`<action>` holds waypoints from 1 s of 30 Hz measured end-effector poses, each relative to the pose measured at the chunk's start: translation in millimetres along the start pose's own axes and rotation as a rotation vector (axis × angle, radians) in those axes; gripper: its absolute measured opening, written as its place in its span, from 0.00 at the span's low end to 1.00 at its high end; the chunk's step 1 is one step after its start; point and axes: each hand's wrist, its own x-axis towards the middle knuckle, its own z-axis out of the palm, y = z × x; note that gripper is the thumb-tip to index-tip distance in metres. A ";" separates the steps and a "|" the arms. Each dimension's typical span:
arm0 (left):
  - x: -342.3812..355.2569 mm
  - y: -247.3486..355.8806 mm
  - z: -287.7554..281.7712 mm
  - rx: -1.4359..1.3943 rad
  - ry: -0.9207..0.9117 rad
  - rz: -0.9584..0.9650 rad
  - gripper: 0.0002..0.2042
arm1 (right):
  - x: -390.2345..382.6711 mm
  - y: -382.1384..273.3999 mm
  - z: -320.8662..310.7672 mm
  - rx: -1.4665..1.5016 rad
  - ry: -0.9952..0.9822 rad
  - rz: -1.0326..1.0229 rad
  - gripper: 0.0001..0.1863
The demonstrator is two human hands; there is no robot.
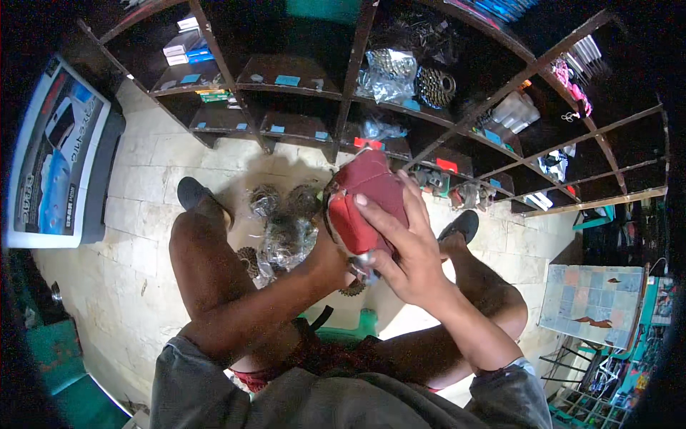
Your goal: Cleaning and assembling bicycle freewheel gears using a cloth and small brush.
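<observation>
One red bundle [376,177] is up in the air btwn the person's knees, in front of the chest, above the floor [151,275]. It's thick & lumpy, mostly dark maroon (cloth, by the look of it), w/ a fine seam line on the far part and one brighter red patch on the near left side; a small silvery bit shows at its near edge.

Right hand [413,252]: fingers spread but gripping the bundle from the right, forefinger & thumb across its near face. Left hand [331,247]: at the bundle's left/near side, mostly hidden, so can't tell how those fingers are set.

Count: 2 hands, 1 bundle, 2 dark shoes [196,198], one per foot. On the floor btwn the feet, approx. 5 sprocket clusters [247,262], some in clear plastic bags [277,250] (they overlap, so no firm no.). Far side: 1 big dark shelf unit [346,107] w/ many compartments, incl. 1 sprocket stack [436,87] in the upper middle. Far left: 1 white-rimmed box [93,222] w/ a printed panel. Right: 1 tile-patterned tabletop [564,300].
</observation>
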 end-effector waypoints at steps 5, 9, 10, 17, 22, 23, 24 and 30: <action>8.5 3.0 -3.0 -0.055 -0.092 -0.055 0.25 | 3.3 -0.2 -8.7 -0.150 0.133 -0.109 0.28; 28.3 22.8 12.2 -0.694 0.054 -0.405 0.18 | 10.8 -2.5 -25.2 -0.221 0.207 -0.149 0.23; 32.9 31.1 16.1 -0.756 0.108 -0.480 0.20 | 14.0 0.9 -30.6 -0.221 0.249 -0.087 0.20; 39.2 70.0 23.3 -0.760 0.242 -0.716 0.22 | 34.2 20.5 -56.9 0.080 0.545 0.259 0.09; 28.0 59.3 19.8 -0.583 0.275 -0.510 0.19 | 26.0 -15.0 -27.8 0.006 0.174 -0.046 0.16; 25.6 57.9 18.7 -0.542 0.261 -0.435 0.18 | 24.3 -19.9 -22.3 0.056 0.191 -0.007 0.17; 25.0 56.9 17.2 -0.533 0.270 -0.436 0.18 | 23.5 -22.2 -20.6 0.076 0.141 0.050 0.17; 38.7 55.3 14.7 -1.018 0.191 -0.662 0.19 | 31.3 3.3 -39.8 -0.221 0.230 0.092 0.15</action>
